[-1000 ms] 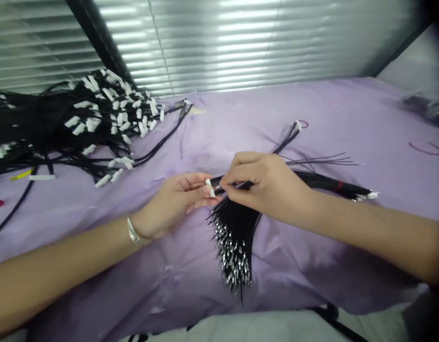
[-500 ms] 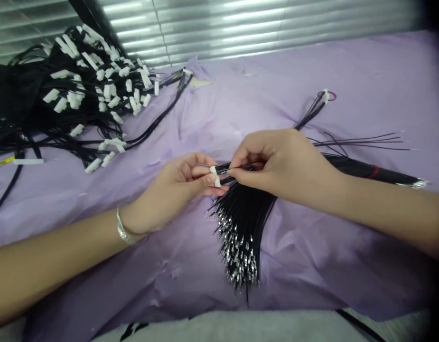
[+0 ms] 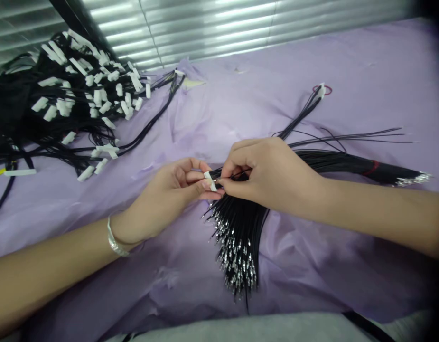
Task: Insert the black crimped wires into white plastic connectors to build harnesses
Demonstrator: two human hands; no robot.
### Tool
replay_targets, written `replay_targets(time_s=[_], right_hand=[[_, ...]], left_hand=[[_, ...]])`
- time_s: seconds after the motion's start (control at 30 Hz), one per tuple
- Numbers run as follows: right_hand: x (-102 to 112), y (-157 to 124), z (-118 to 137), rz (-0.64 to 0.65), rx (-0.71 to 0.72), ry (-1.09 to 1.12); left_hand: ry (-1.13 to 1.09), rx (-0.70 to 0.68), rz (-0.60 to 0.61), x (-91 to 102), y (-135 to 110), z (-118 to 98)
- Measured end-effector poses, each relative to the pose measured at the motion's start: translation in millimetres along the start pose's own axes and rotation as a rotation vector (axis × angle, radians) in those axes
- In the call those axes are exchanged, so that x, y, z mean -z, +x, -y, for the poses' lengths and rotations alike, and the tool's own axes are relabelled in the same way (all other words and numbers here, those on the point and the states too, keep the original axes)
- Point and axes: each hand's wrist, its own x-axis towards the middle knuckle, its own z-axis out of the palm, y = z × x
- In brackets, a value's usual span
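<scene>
My left hand (image 3: 169,197) pinches a small white connector (image 3: 210,180) between thumb and fingers at the middle of the purple cloth. My right hand (image 3: 267,173) is closed in a pinch on thin black wires (image 3: 229,175) that run into that connector. Under both hands lies a bundle of black wires (image 3: 238,237) with silver crimped tips fanning toward me. The bundle's other end (image 3: 393,175), bound with a red band, stretches to the right.
A big heap of black wires with white connectors (image 3: 70,95) fills the far left. One finished wire set with a white connector (image 3: 321,90) and a few loose wires (image 3: 365,137) lie at the back right. Window blinds (image 3: 240,23) stand behind the purple cloth (image 3: 240,95).
Both hands stayed together at the connector; the right fingers shifted slightly closer to it. The camera tilted down, so the table contents appear higher and more leftward.
</scene>
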Motion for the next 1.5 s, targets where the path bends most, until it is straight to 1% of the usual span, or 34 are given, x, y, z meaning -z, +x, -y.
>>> replay_targets(time_s=[0.13,0.27,0.3,0.37,0.43,0.5,0.53,0.6,0.63,0.67,0.7,0.77,0.9,0.97,1.03,1.13,1.2,1.3,1.4,1.5], right_hand=[[-4.9,-1.1,-1.6,-0.022,0.067,0.041],[-7.1,0.7,-1.7,-0.003,0.130,0.030],[-5.4,1.0,-0.5,0.018,0.152,-0.011],[1.9,0.1,3.8,0.043,0.217,-0.171],[13.5,-2.8,9.9,0.003,0.281,-0.356],[25.9,-5.9,15.6,-0.041,0.377,-0.446],[31.0,-6.8,17.3,0.004,0.444,-0.450],[36.6,-6.2,17.1,0.203,0.553,-0.421],[36.8,-4.9,15.1,0.305,0.573,-0.410],[35.5,-3.1,12.1,0.382,0.562,-0.405],[33.0,-1.0,8.3,0.423,0.534,-0.395],[26.5,3.2,-0.1,0.443,0.492,-0.336],[16.4,6.2,-11.9,0.477,0.462,-0.178],[13.9,4.0,-12.6,0.425,0.467,-0.166],[12.7,0.2,-9.9,0.327,0.450,-0.179],[12.8,-5.1,-3.0,0.216,0.309,-0.154],[13.4,-6.5,0.9,0.191,0.227,-0.094],[14.1,-4.9,4.2,0.164,0.197,0.009],[14.3,-1.1,4.2,0.142,0.162,0.118],[13.6,1.7,2.9,0.117,0.133,0.174]], left_hand=[[0.017,0.005,-0.003,-0.1,0.7,-0.5],[0.018,0.009,-0.019,-0.2,0.8,-1.3],[0.023,0.011,-0.015,-0.1,0.5,-1.3],[0.033,0.006,-0.003,0.2,-0.4,-1.4],[0.025,-0.009,-0.005,0.9,-1.3,-1.6],[-0.028,-0.032,-0.031,2.0,-1.8,-2.6],[-0.067,-0.041,-0.052,2.7,-1.8,-3.4],[-0.146,-0.055,-0.088,4.4,-1.4,-5.1],[-0.176,-0.057,-0.102,5.2,-1.2,-5.7],[-0.197,-0.056,-0.112,6.0,-1.0,-6.1],[-0.212,-0.056,-0.118,6.7,-0.9,-6.3],[-0.236,-0.064,-0.111,8.0,-0.7,-5.7],[-0.251,-0.065,-0.088,9.5,0.0,-4.1],[-0.257,-0.065,-0.091,9.5,0.3,-4.1],[-0.258,-0.064,-0.085,9.4,0.2,-4.2],[-0.267,-0.053,-0.066,9.7,-0.5,-3.5],[-0.267,-0.044,-0.043,10.3,-0.8,-2.6],[-0.248,-0.052,-0.030,10.1,-0.9,-2.7],[-0.235,-0.055,-0.070,8.1,-0.9,-4.7],[-0.215,-0.019,-0.102,5.9,-0.5,-6.8]])
